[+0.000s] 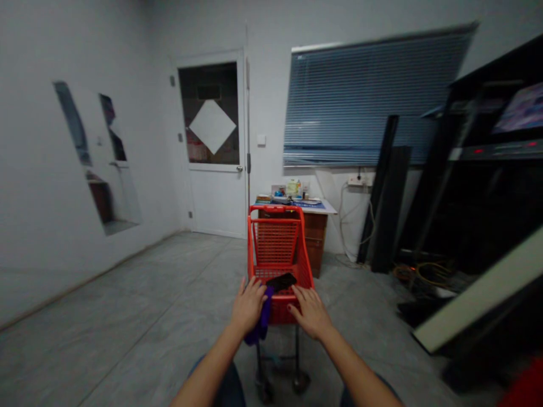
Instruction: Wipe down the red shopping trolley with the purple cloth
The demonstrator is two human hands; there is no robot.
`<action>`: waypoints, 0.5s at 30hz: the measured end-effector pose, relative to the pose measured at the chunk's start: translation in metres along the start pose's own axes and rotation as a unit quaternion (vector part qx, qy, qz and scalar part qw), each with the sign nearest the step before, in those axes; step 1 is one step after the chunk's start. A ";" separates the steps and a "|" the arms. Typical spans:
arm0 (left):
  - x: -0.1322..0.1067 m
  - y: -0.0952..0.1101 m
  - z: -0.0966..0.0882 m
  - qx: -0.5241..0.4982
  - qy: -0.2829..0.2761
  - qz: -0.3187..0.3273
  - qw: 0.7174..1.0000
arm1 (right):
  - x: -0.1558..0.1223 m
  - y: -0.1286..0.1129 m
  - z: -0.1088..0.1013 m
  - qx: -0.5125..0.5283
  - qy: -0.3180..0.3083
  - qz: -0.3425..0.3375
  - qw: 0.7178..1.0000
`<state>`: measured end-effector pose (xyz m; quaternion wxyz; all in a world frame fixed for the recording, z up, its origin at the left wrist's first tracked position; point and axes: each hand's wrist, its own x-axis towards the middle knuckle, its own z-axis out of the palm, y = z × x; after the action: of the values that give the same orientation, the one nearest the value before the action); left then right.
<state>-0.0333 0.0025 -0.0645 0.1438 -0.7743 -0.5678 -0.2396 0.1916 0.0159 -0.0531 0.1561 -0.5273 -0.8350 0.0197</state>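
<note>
A small red shopping cart (pixel 275 243) stands in front of me, with a dark, flat, phone-like object (pixel 281 281) lying in its basket. My left hand (pixel 249 305) is at the near left corner of the basket, closed on a purple cloth (pixel 263 319) that hangs below the palm; its thumb is hidden. At the near right corner, my right hand (pixel 311 312) rests its spread fingertips on the rim, thumb apart, holding nothing.
Behind the cart is a desk (pixel 328 208) with small items on top. A white door (pixel 216 200) is at the back left, and a mirror (pixel 102 164) hangs on the left wall. Dark panels (pixel 388 209), cables and a pale board (pixel 479 294) stand on the right.
</note>
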 end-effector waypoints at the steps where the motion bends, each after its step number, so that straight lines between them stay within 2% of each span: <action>1: -0.002 -0.003 0.000 0.002 0.006 -0.005 1.000 | 0.000 0.000 0.001 -0.001 0.005 0.001 1.000; 6: 0.000 0.015 0.006 -0.015 0.016 -0.048 0.999 | -0.001 -0.012 -0.002 0.004 0.016 0.011 1.000; 8: 0.003 0.020 0.006 -0.032 0.014 -0.046 0.998 | -0.003 -0.018 -0.005 0.006 0.017 0.017 1.000; 11: 0.002 0.013 0.002 -0.049 0.007 -0.029 0.998 | -0.008 -0.029 -0.006 0.010 0.025 0.024 0.999; 15: -0.006 -0.008 -0.007 -0.035 0.000 -0.044 0.998 | -0.014 -0.044 -0.002 0.019 0.019 0.010 1.000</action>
<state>-0.0439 -0.0029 -0.0622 0.1067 -0.7532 -0.5923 -0.2655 0.1591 -0.0162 -0.0456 0.1816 -0.5325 -0.8263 0.0273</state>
